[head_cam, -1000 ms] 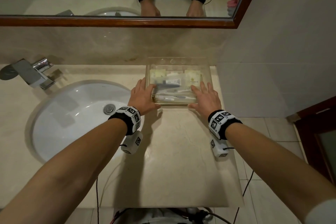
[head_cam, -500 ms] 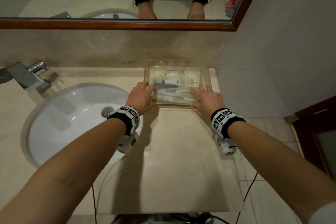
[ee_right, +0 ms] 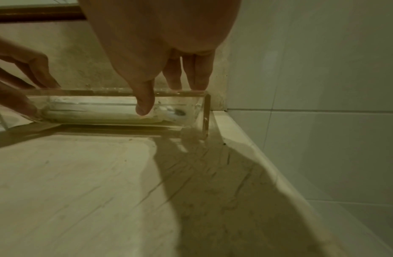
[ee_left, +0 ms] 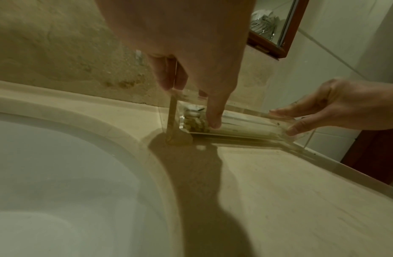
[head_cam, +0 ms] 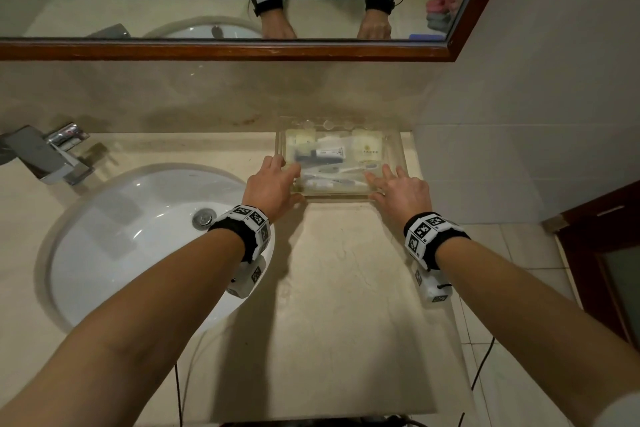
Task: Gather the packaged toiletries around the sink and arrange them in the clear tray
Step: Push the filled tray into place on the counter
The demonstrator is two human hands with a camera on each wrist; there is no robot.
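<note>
A clear tray [head_cam: 399,152] sits on the counter against the back wall, by the right-hand tiled wall. Inside lie packaged toiletries: a white tube with a dark cap [head_cam: 322,155], beige sachets [head_cam: 371,149] and wrapped toothbrushes [head_cam: 332,180]. My left hand [head_cam: 273,180] is at the tray's front left corner. Its thumb [ee_left: 213,121] presses the front wall and its fingers rest on the left rim. My right hand [head_cam: 398,187] is at the front right corner. Its thumb [ee_right: 145,107] touches the front wall [ee_right: 103,107] and its straight fingers [ee_right: 191,81] lie on the rim.
A white oval sink basin [head_cam: 138,236] fills the counter's left part, with a chrome faucet [head_cam: 52,156] behind it. A wood-framed mirror [head_cam: 242,50] hangs above. The beige counter [head_cam: 346,288] ends at the right over a tiled floor [head_cam: 519,374].
Both hands stay on the tray's front corners. The right hand's fingers reach a little less far over the tray. The head view has drifted slightly.
</note>
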